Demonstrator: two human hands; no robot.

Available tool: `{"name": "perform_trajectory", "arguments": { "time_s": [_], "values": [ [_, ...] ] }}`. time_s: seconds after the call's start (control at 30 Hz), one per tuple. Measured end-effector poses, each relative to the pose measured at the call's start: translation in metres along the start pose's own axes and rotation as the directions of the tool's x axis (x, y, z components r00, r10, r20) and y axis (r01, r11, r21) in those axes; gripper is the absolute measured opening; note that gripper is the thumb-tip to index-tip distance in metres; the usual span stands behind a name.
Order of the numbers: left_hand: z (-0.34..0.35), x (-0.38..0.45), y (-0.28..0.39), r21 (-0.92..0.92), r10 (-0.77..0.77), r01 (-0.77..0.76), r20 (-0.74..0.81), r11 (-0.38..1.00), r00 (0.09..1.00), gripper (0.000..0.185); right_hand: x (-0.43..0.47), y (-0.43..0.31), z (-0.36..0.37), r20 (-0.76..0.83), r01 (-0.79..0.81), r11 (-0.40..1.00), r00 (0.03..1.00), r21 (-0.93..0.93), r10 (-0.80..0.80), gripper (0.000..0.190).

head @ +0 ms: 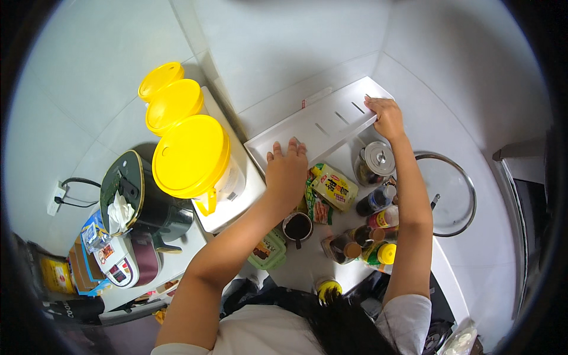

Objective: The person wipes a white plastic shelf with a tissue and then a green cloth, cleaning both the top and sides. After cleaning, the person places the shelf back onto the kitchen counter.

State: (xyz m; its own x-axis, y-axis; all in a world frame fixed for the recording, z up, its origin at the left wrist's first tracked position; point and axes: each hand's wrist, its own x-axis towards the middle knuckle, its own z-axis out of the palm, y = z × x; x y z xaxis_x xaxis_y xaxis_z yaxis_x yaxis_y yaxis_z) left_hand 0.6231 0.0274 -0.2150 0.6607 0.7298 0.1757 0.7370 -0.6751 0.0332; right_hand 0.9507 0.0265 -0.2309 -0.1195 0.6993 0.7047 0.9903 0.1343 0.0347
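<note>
A long white slotted plastic shelf tray (330, 126) extends along the tiled wall, over the back of the counter. My right hand (387, 116) grips its right end, with the fingers over the rim. My left hand (288, 171) reaches over the front edge near the left end, its fingers on the tray's inner surface and its thumb hidden. Below the left hand are a yellow seasoning packet (336, 186), a green packet (318, 207) and a cup of dark liquid (297, 226). Near my right forearm stands a glass jar with a metal lid (378, 159).
Several bottles, including a dark one (375, 200) and a yellow-capped one (385, 254), crowd the counter. A glass pot lid (448, 195) leans at right. Left are three yellow-lidded tubs (191, 155), an air fryer (128, 191) and a rice cooker (128, 262). A green-rimmed container (270, 250) sits nearer.
</note>
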Motion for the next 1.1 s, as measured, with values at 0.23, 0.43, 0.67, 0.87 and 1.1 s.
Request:
{"name": "perform_trajectory", "arguments": {
  "time_s": [0.23,0.43,0.67,0.87,1.1],
  "values": [
    [0.003,-0.001,0.001,0.031,0.003,-0.004,0.011,1.0,1.0,0.046,-0.005,0.005,0.002,0.034,-0.017,1.0,0.999,0.006,0.017,0.031],
    [0.006,0.0,0.002,0.057,-0.007,0.007,0.003,0.998,1.0,0.045,0.0,-0.003,-0.001,0.049,-0.049,0.999,0.998,-0.005,0.049,0.029],
    [0.005,-0.003,0.003,0.091,-0.002,0.002,0.007,0.996,1.0,0.052,-0.005,-0.001,0.003,0.043,-0.081,0.997,0.996,0.011,0.081,0.028],
    [0.008,0.001,-0.003,0.068,0.054,-0.052,-0.025,0.996,0.998,0.05,0.003,-0.001,-0.012,0.37,-0.089,0.991,0.921,-0.098,0.12,0.044],
    [0.012,0.001,-0.003,0.046,0.031,-0.027,-0.09,0.999,0.995,0.051,0.045,0.02,-0.033,0.23,-0.189,0.978,0.952,-0.087,0.204,0.049]
  ]
}}
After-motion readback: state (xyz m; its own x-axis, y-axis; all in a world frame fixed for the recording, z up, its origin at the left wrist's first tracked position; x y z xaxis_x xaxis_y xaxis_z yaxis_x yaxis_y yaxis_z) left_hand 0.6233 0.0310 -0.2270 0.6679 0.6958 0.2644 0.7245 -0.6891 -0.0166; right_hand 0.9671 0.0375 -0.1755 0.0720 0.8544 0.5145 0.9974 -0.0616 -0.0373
